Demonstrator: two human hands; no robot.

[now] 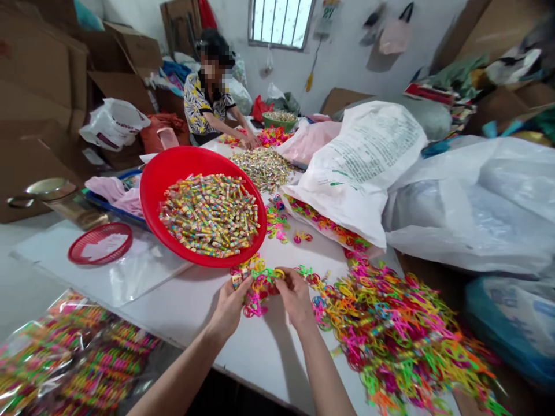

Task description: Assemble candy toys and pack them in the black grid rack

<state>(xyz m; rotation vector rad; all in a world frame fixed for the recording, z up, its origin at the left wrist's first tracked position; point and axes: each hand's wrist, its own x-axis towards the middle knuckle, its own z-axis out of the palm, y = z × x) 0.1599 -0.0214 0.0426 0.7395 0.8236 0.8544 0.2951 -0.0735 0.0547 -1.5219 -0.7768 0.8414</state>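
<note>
A loose cluster of small, looped plastic pieces in pink, green, yellow and red (262, 281) sits between the person's two hands, just in front of the large round red plastic basin (151, 185); whether it rests on the flat white tabletop (249, 361) or is lifted slightly, I cannot tell. The left hand (229, 309) appears to have thumb and fingers closed on the cluster's left edge, and the right hand (296, 296) pinches its right edge; which single piece each holds is too small to make out.

The likeliest trouble is tangling: open loops could hook one another, so a pull on one might drag several along or flick them away. Mixing is another risk, since the big heap of bright looped plastic pieces (399, 335) spreads close to the right forearm, and a wide sweep of the elbow could scatter it. The basin, filled with short, shiny, wrapped tubes (212, 214), looks tilted toward the person; a knock on its near rim could spill some among the loops. The white printed sack (368, 156) lies with its mouth toward the heap, so a nudge could release more pieces. Thin, slick loops might also slip from a fingertip pinch.
</note>
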